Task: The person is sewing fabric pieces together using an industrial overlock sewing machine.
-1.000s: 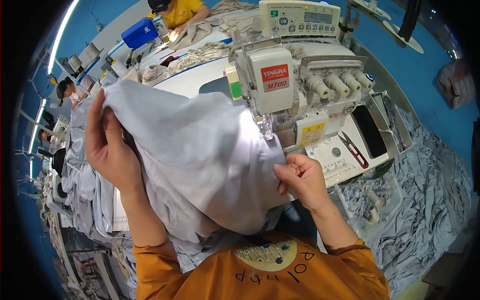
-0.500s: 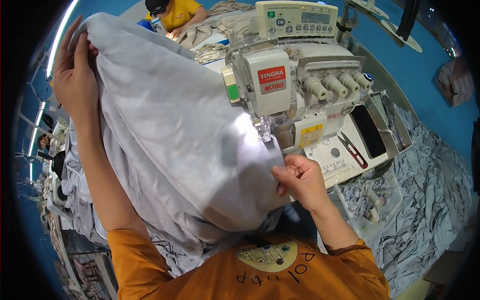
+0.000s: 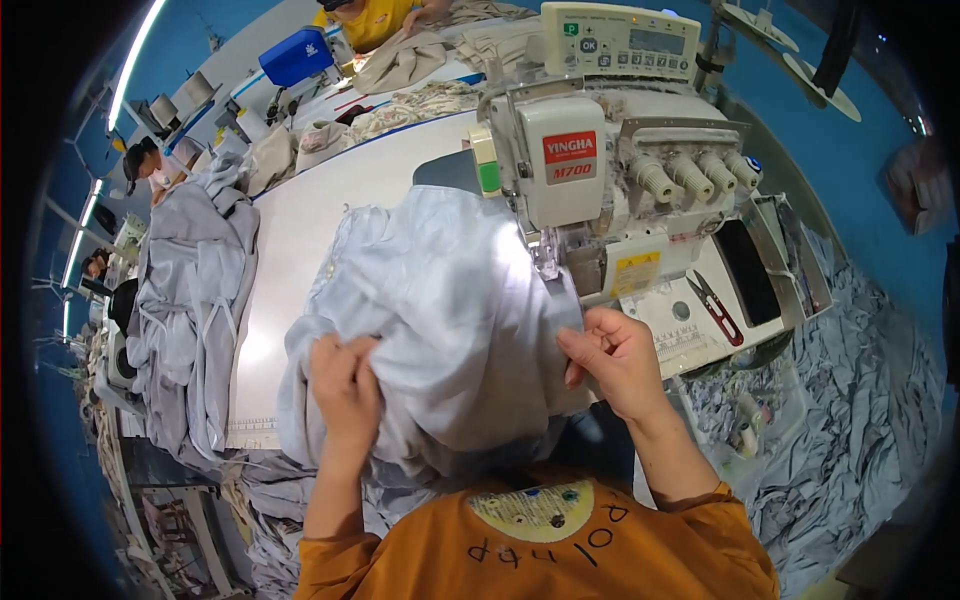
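A light grey-blue garment (image 3: 430, 300) lies bunched on the white table, its right edge running under the lit presser foot (image 3: 547, 262) of an overlock sewing machine (image 3: 560, 190). Small round buttons show along its left side. My left hand (image 3: 347, 390) rests on the near left part of the cloth, fingers curled into a fold. At the garment's right edge, just in front of the presser foot, my right hand (image 3: 615, 360) pinches the fabric between thumb and fingers. The needle area is partly lost in glare.
Beside the machine lie red-handled thread snips (image 3: 718, 312) and a black phone-like slab (image 3: 748, 270). Grey garments (image 3: 190, 310) are piled at the left; more grey cloth (image 3: 850, 400) heaps at the right. A person in yellow (image 3: 375, 25) handles beige cloth at the far side.
My left hand has come down from high at the far left to the near cloth. The garment, stretched up before, now lies lower and bunched, uncovering the table. My right hand keeps its pinch.
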Tool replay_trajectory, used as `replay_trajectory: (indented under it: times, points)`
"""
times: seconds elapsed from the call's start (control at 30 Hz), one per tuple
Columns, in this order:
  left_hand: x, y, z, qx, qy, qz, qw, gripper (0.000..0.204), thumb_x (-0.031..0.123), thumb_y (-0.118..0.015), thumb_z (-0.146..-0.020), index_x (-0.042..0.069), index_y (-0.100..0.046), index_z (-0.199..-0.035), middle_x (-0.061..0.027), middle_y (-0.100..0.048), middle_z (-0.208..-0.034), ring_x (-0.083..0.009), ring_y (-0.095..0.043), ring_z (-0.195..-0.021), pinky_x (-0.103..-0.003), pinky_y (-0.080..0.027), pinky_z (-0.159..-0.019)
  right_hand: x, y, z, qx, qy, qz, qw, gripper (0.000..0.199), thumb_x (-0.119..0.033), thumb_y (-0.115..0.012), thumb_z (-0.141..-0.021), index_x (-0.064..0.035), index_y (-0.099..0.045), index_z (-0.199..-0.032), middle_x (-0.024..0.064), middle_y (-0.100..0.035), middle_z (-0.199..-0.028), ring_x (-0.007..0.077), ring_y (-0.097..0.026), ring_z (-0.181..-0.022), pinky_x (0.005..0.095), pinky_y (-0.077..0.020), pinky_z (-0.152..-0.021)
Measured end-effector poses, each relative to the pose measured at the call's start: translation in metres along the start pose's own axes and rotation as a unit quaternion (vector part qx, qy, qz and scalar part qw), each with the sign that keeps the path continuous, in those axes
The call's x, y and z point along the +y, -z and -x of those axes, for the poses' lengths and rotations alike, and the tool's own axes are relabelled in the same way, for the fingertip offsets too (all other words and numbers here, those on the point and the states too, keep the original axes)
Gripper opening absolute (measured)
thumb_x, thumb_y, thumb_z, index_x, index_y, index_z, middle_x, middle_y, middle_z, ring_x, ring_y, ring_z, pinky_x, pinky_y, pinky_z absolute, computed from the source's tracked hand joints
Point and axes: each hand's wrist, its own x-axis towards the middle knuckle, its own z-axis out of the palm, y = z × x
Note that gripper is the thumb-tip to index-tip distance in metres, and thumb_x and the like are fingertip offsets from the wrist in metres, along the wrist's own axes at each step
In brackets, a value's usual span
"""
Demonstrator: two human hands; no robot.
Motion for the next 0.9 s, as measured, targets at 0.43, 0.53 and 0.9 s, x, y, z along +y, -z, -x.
replay_trajectory:
  times: [0.43,0.53,0.9]
  points:
    - [0.014,0.053,-0.161,0.269,-0.171,-0.021,0.948,0.012,-0.003,-0.053,-0.083,0.0,-0.06,-0.092,-0.0095,-0.05,-0.08,-0.02,-0.05,-0.074,-0.026,-0.04,-0.065,0.0,0.001,0.001,-0.002,0.002,-0.021,1.0,0.014,-0.009,-0.063,-0.087,-0.0023,-0.054,-0.078,-0.0001,-0.057,-0.06,0.0054,-0.055,-0.051,0.0198,-0.0454,-0.047]
    - [0.019,0.055,-0.141,0.122,0.037,0.035,0.991,0.017,0.007,-0.058,-0.083,0.0,-0.06,-0.098,-0.0071,-0.052,-0.084,-0.0176,-0.051,-0.079,-0.028,-0.042,-0.071,0.0,0.001,0.001,-0.012,0.005,-0.026,1.0,0.013,-0.009,-0.063,-0.087,-0.0012,-0.055,-0.08,0.0,-0.057,-0.061,0.0057,-0.055,-0.051,0.02,-0.0455,-0.047]
    - [-0.016,0.018,0.026,0.062,-0.01,-0.026,0.998,0.017,-0.005,-0.057,-0.071,-0.001,-0.061,-0.087,-0.0146,-0.057,-0.086,-0.0312,-0.055,-0.087,-0.036,-0.044,-0.08,0.004,-0.001,0.001,0.003,0.018,-0.038,0.999,0.014,-0.011,-0.064,-0.087,-0.0002,-0.057,-0.083,0.001,-0.059,-0.063,0.0063,-0.055,-0.051,0.0205,-0.0456,-0.047]
